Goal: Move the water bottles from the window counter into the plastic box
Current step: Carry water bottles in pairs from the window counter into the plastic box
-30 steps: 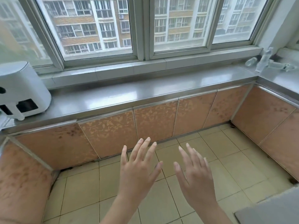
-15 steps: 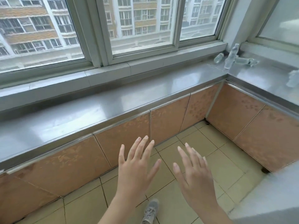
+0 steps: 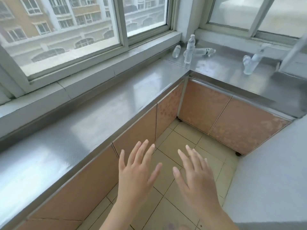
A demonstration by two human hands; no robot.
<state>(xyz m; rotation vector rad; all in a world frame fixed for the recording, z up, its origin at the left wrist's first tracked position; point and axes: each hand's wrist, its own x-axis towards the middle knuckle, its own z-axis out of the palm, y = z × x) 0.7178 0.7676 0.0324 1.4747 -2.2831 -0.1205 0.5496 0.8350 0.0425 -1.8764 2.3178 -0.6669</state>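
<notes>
Several clear water bottles sit on the steel window counter (image 3: 149, 85) near its far corner. One upright bottle (image 3: 189, 49) stands there, a bottle lying on its side (image 3: 176, 51) is to its left, and another lying bottle (image 3: 204, 51) is behind it to the right. Further right, two more bottles (image 3: 250, 62) are blurred together. My left hand (image 3: 136, 173) and my right hand (image 3: 194, 176) hover over the floor with fingers spread, holding nothing, far from the bottles. No plastic box is clearly in view.
Orange cabinet doors (image 3: 204, 107) run under the L-shaped counter. Beige tiles (image 3: 174, 156) cover the floor. A grey surface (image 3: 265, 180) fills the lower right. An open window sash or frame (image 3: 292, 52) juts in at the right edge.
The view has swung to the right: the white appliance at the left has gone out of view and the bottles in the corner look closer. Both hands stay open in front of me.
</notes>
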